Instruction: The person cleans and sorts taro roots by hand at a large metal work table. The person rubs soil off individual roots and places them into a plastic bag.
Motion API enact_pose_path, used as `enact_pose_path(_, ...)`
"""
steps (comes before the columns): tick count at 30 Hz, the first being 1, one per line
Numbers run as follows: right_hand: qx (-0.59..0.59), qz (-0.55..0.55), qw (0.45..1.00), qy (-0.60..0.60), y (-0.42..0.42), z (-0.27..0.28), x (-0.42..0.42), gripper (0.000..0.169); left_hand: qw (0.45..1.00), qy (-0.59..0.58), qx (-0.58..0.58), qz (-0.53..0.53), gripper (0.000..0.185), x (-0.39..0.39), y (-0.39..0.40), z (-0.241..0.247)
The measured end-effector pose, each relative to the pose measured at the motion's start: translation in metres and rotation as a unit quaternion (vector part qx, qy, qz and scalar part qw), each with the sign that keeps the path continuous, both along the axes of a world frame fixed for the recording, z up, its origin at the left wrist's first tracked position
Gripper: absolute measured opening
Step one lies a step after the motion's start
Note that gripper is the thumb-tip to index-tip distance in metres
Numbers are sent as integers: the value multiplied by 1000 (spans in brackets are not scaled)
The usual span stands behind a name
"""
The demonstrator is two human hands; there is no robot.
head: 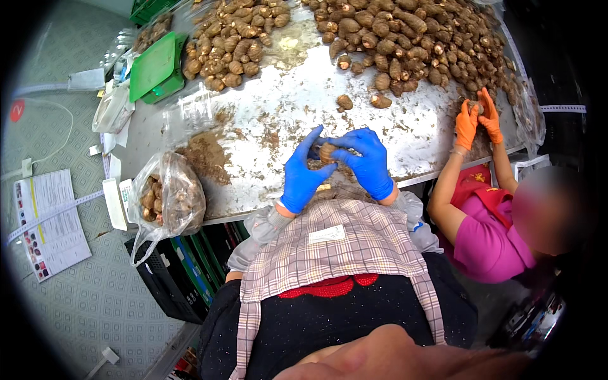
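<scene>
A small brown taro corm (327, 153) is held between my two blue-gloved hands, just above the table's near edge. My left hand (304, 175) cups it from the left, with the index finger raised and the thumb below; some of its fingers are hidden. From the other side, my right hand (365, 160) has its fingertips on the corm. Two loose taro corms, one (344, 102) close beside the other (380, 101), lie beyond my hands on the soil-strewn metal table (285, 111).
Taro heaps rise at the back left (232, 42) and back right (394, 38). A green scale (156, 66) and a plastic bag of taro (166, 194) stand left. Crates (185, 270) sit below the table. At right, a co-worker's orange-gloved hands (477, 118) hold a corm.
</scene>
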State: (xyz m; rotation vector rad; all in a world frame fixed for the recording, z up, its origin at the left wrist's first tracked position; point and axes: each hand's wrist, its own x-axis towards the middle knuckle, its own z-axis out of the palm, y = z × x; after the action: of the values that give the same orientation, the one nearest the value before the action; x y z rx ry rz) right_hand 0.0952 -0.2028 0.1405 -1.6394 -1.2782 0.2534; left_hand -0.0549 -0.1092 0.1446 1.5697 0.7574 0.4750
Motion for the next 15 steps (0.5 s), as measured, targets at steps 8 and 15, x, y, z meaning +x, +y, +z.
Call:
enact_pose_path(8, -16, -94, 985, 143, 9, -28, 15, 9, 982, -59, -177, -25, 62, -1, 1, 2)
enact_pose_path(15, -55, -11, 974, 221, 3, 7, 12, 34, 966, -63, -252, -6, 56, 1, 6, 4)
